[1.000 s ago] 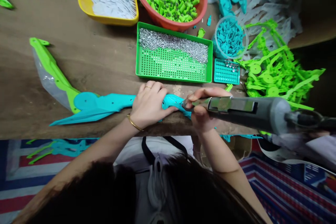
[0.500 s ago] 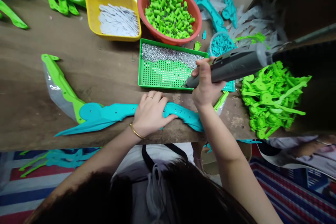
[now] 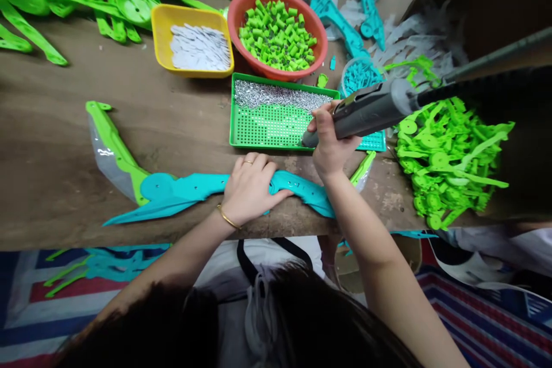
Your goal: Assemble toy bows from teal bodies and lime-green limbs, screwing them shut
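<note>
My left hand (image 3: 250, 188) is wrapped over the middle of a turquoise toy bow (image 3: 196, 187) lying on the table, holding it down. Green limbs with clear film stick out at the bow's ends; the right one is partly behind my right forearm. In my right hand (image 3: 331, 148) is a grey electric screwdriver (image 3: 366, 110), tilted with its tip low at the front edge of a green perforated tray (image 3: 267, 133). Small silver screws (image 3: 280, 95) lie heaped along the tray's back side. Whether a screw sits on the tip is too small to tell.
Behind the tray stand a yellow tub (image 3: 161, 40) of white pieces and a red bowl (image 3: 319, 46) of green cylinders. A small tub of turquoise parts (image 3: 362, 76) is right of them. Green parts (image 3: 444, 161) pile up at right, more (image 3: 138, 6) at far left.
The camera view has shifted a little, so the table's things appear moved. The screwdriver's tip stays by the tray's front edge, and my left hand keeps its place on the bow.
</note>
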Motion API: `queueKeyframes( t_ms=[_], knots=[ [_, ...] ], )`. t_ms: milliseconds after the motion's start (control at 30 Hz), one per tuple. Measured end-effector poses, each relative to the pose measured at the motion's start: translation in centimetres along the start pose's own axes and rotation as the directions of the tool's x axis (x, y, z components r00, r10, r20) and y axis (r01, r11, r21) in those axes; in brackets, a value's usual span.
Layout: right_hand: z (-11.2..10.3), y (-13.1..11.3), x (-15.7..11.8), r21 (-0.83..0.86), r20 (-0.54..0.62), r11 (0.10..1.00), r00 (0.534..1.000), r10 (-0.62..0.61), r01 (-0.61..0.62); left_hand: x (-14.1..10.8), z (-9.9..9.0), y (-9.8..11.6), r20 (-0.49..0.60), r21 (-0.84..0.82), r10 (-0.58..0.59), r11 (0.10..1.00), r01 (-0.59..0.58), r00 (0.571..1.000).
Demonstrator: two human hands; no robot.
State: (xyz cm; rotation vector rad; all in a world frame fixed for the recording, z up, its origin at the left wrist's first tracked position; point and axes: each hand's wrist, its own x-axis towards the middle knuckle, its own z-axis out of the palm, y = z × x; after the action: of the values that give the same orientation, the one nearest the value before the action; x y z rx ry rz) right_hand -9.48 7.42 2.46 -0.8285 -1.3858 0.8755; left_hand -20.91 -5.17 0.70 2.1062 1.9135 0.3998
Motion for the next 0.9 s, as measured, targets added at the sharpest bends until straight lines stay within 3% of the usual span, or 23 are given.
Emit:
queueKeyframes(
  t_ms=[200,333,467,633,733,900],
  knots=[
    [0.2,0.4,-0.2,0.040,-0.033,0.999,0.999,0.015,-0.014,0.0,0.2,0.0,-0.019,0.015,0.002,1.000,-0.001,1.000],
    [-0.2,-0.8,0.6,0.034,-0.051,0.999,0.999,-0.014,0.016,0.0,0.1,0.1,-0.009,0.017,0.000,1.000,0.000,1.000],
    [-2.5,-4.2,0.0,0.112,-0.046,0.990,0.996,-0.078,0.082,0.1,-0.1,0.1,0.008,-0.007,-0.008,1.000,0.008,1.000],
    [-6.3,-7.4,-3.8,0.086,0.022,0.995,0.998,-0.052,0.050,0.1,0.0,-0.1,0.011,-0.029,-0.003,1.000,0.004,1.000],
    [-7.6,-7.1,-5.7,0.073,0.097,0.997,0.994,-0.045,0.038,0.1,0.1,-0.1,0.025,-0.027,-0.018,0.999,0.019,1.000],
    [-8.1,-4.5,-7.1,0.039,0.183,0.999,0.983,-0.009,0.002,0.2,-0.1,0.0,0.058,-0.041,-0.043,0.998,0.045,0.997]
  ],
)
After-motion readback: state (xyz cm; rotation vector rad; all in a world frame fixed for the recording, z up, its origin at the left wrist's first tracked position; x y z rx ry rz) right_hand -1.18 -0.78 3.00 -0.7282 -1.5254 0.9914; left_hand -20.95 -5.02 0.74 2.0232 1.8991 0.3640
